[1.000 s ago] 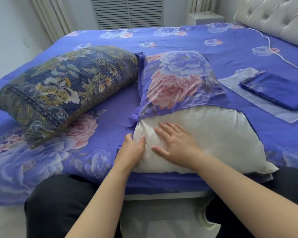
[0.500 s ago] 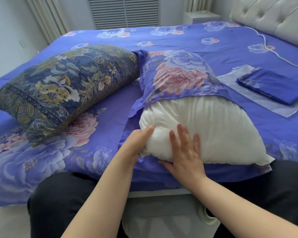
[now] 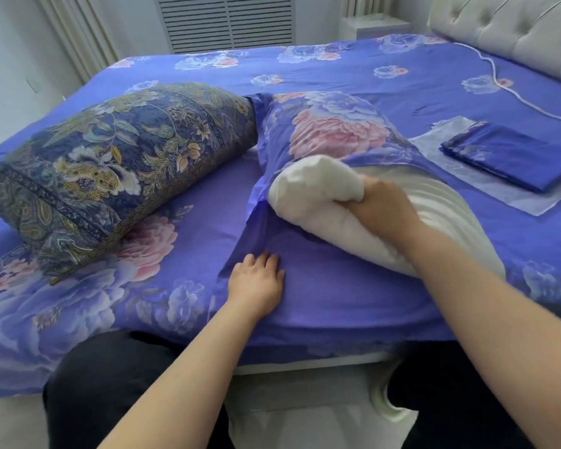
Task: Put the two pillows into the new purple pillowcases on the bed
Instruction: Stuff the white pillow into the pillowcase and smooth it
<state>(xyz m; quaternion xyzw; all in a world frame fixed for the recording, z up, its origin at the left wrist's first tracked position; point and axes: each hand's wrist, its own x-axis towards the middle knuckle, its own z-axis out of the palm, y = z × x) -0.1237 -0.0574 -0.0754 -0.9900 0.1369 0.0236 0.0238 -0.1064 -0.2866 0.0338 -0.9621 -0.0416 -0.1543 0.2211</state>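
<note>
A white pillow [image 3: 308,196] lies partly inside a purple floral pillowcase [image 3: 331,131] in the middle of the bed. My right hand [image 3: 379,209] grips the pillow's near end, which is folded up and bunched. My left hand [image 3: 256,283] presses flat on the pillowcase's lower flap [image 3: 337,286] near the bed's front edge. A second pillow in a dark blue and yellow floral cover [image 3: 117,170] lies to the left. A folded purple pillowcase [image 3: 512,153] rests on a clear plastic wrapper [image 3: 441,140] at the right.
The bed [image 3: 337,66] has a purple floral sheet. A white cord [image 3: 512,89] runs along it near the tufted headboard [image 3: 512,30] at the far right. A radiator and a wall stand behind. My dark-clad knees are against the bed's front edge.
My right hand has gone from lying flat on the pillow to gripping its near end and pushing it up and forward. My left hand has dropped from the pillow's corner onto the lower flap.
</note>
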